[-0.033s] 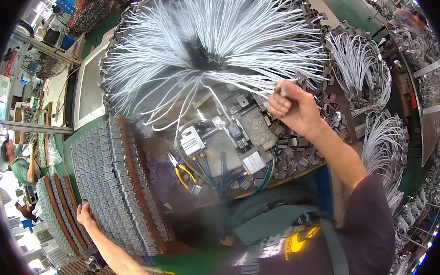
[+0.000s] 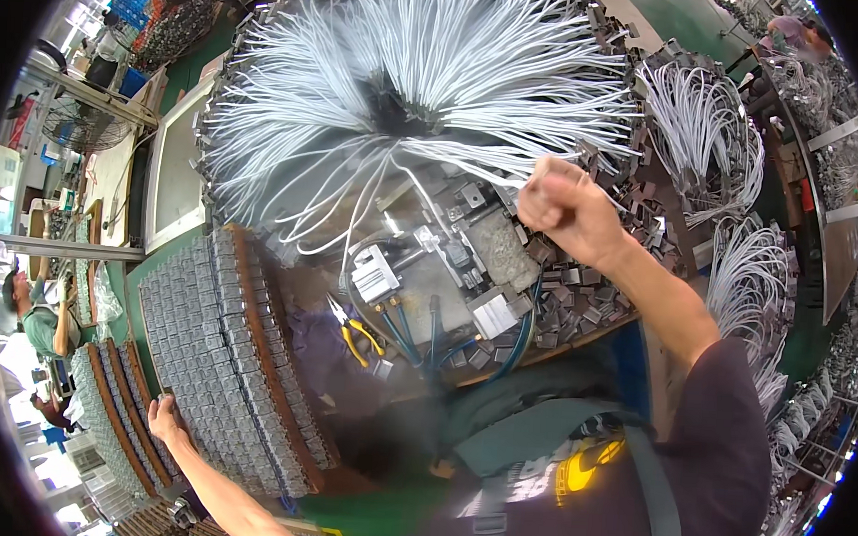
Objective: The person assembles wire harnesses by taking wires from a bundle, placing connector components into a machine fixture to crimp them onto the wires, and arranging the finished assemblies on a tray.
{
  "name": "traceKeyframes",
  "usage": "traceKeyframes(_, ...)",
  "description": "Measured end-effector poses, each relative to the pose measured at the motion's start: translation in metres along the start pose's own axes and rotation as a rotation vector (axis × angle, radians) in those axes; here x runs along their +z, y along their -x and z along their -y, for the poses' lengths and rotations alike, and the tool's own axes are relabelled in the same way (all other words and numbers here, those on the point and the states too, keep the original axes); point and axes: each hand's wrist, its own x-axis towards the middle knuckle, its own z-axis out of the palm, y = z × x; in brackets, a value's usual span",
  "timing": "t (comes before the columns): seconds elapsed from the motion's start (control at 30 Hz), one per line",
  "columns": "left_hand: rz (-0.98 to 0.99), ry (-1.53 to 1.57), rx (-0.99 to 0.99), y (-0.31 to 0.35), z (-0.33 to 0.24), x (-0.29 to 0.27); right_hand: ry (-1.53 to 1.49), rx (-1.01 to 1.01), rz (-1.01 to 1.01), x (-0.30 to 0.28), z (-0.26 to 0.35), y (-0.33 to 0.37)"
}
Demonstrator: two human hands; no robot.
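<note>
The right hand's grip is curled closed, contents hidden, right of the metal fixture, white cables fanned beyond it, seemingly for reach, the left hand, closure unclear, at grey blocks left of it.

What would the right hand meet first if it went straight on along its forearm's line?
Probably the fanned white cables just beyond the right hand, up and to the left; depth is unclear.

Small grey blocks sit in tightly packed rows just right of the left grip. Long white cables fan out beyond the right grip.
</note>
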Motion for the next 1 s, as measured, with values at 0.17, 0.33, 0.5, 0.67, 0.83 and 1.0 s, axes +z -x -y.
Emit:
traceKeyframes(0.17,0.055,0.154,0.154,0.066,-0.073,0.050,1.892,-0.579,0.658,0.033,-0.020,-0.009)
traceKeyframes(0.33,0.430,0.295,0.403,0.127,-0.131,0.093,1.495,-0.026,0.800,0.049,-0.023,-0.021)
traceKeyframes(0.5,0.543,0.284,0.487,0.254,-0.185,0.180,1.851,0.247,0.824,0.027,0.016,0.005)
traceKeyframes(0.67,1.022,0.380,0.340,0.367,-0.199,0.290,2.195,0.074,0.590,-0.016,0.069,0.032)
traceKeyframes(0.83,1.213,-0.133,0.711,0.471,-0.158,0.367,1.874,0.475,0.536,0.006,0.075,0.010)
traceKeyframes(1.0,1.281,-0.100,0.800,0.503,-0.114,0.397,1.036,0.821,0.619,-0.018,0.055,-0.019)
